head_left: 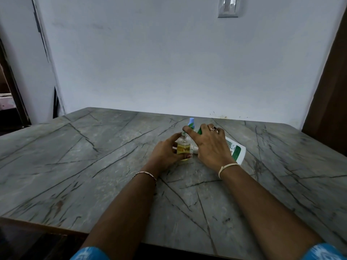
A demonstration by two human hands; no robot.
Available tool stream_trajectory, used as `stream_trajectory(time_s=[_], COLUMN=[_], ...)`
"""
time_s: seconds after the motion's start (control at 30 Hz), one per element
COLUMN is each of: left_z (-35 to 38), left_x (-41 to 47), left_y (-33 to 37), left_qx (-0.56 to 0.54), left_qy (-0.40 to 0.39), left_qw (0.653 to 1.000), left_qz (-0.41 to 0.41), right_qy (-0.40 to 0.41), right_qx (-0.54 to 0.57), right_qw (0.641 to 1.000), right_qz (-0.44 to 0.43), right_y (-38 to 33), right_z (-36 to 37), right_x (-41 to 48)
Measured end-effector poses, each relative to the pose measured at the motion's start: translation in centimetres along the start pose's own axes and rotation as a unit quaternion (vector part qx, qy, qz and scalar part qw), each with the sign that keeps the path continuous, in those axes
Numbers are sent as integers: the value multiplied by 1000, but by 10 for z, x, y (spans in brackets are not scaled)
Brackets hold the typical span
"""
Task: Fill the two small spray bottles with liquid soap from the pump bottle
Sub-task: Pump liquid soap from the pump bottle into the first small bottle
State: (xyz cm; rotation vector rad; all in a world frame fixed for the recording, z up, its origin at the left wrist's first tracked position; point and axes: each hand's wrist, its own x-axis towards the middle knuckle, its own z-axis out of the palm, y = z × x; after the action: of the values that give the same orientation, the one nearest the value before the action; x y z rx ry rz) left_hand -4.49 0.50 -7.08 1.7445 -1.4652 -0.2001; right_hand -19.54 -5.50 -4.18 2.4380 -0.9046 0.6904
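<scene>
The left hand (165, 152) is gripping a small spray bottle (183, 147), thumb on the near side and fingers curling round the far side, and is keeping it upright on the table (93, 166). The bottle's threaded neck is standing bare with no sprayer on it, and yellow liquid is sitting in its lower part, reaching roughly half its height. The right hand (210, 145) is hovering just beside it with fingers spread and fairly straight, the index finger reaching towards the open neck; it is pinching nothing that I can make out, though what lies under the palm is hidden. Beneath and beyond that hand the white pump bottle (235, 150) with a green label is lying on its side on the table, and a white nozzle (194, 149) is poking out near the small bottle's base. Behind the fingertips a blue-capped item (191, 121) with some green below it is showing; it may be the second spray bottle, but too little is showing to say so, or to read any fill level. By my reading the first bottle is partly filled and awaiting either more soap or its sprayer top, while the second bottle's filling and closing are looking still undone.
</scene>
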Motion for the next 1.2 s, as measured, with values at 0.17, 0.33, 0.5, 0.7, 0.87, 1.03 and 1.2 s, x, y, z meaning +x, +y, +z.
stream_trajectory(time_s=[0.17,0.33,0.5,0.7,0.87,1.03,1.2], left_z=[0,1,0,0,0,-1,-2], left_x=[0,0,-1,-1,-2,-2,-4], left_y=[-1,-2,0,1,2,3,5], left_qx=[-6,-7,2,-1,9,12,1], left_qy=[1,3,4,7,9,11,11], left_qw=[1000,1000,1000,1000,1000,1000,1000], left_qz=[10,9,7,13,15,8,10], right_qy=[7,13,15,12,12,17,15], right_qx=[-5,-13,-18,-21,-12,-20,-21], right_qw=[1000,1000,1000,1000,1000,1000,1000], right_qz=[6,6,2,11,11,7,10], right_y=[-3,-3,-3,-7,-6,-3,-4], right_z=[1,5,6,4,4,7,7], right_x=[4,4,1,4,3,0,4])
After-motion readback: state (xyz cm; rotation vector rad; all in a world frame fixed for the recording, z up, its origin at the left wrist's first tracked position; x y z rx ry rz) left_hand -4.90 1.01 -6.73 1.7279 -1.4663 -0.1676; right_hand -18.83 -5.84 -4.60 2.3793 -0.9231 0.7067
